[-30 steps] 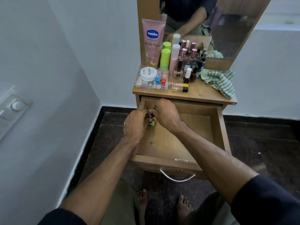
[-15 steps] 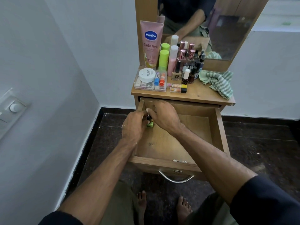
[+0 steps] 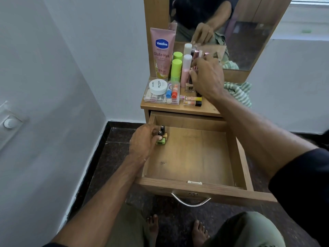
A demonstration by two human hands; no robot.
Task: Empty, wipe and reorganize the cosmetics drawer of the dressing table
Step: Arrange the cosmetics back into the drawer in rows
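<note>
The wooden drawer (image 3: 194, 154) is pulled out, and its only contents are two small nail polish bottles (image 3: 162, 137) in the far left corner. My left hand (image 3: 144, 141) grips those bottles, thumb on the green one. My right hand (image 3: 206, 77) is up on the dressing table top (image 3: 179, 108), fingers curled among the cluster of small bottles (image 3: 195, 54) there. What it holds is hidden by the hand. A pink Vaseline tube (image 3: 161, 52), green-capped bottles (image 3: 176, 68) and a clear organiser tray (image 3: 161, 98) stand on the left of the top.
A green striped cloth (image 3: 239, 92) lies on the table top's right side. Two lip gloss tubes (image 3: 193, 101) lie near the front edge. The mirror (image 3: 249, 32) stands behind. A wall (image 3: 53, 104) is close on the left. My bare feet (image 3: 178, 229) are under the drawer's handle (image 3: 191, 200).
My right hand left the drawer and rose to the bottle cluster on the table top. My left hand stayed on the nail polish bottles in the drawer's corner.
</note>
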